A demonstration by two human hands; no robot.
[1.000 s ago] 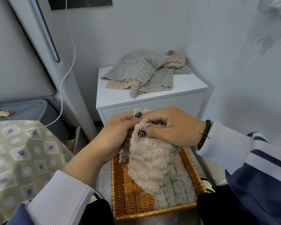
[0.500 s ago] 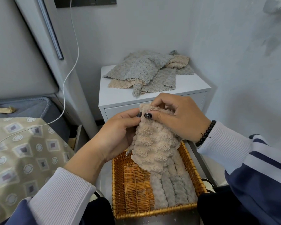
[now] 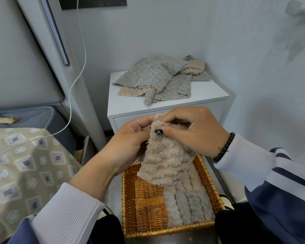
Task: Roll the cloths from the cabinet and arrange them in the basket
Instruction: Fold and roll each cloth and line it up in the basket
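A beige fluffy cloth [image 3: 163,161] hangs above the wicker basket [image 3: 130,205]. My left hand [image 3: 128,143] pinches its upper left edge. My right hand [image 3: 192,131] grips its top, fingers curled over the rolled part, thumb pressed on the front. Several rolled cloths [image 3: 187,203], beige and grey, lie side by side along the right half of the basket. A heap of loose grey and beige cloths [image 3: 158,78] lies on the white cabinet [image 3: 206,95] behind my hands.
A bed with a patterned cover [image 3: 21,173] is at the left. A white cable [image 3: 77,74] hangs down from the wall socket to the bed. A bare wall stands at the right. The basket's left half shows bare wicker.
Both hands have risen with the beige cloth, and less of it hangs down into the basket than before. The top end is rolled further between the fingers.
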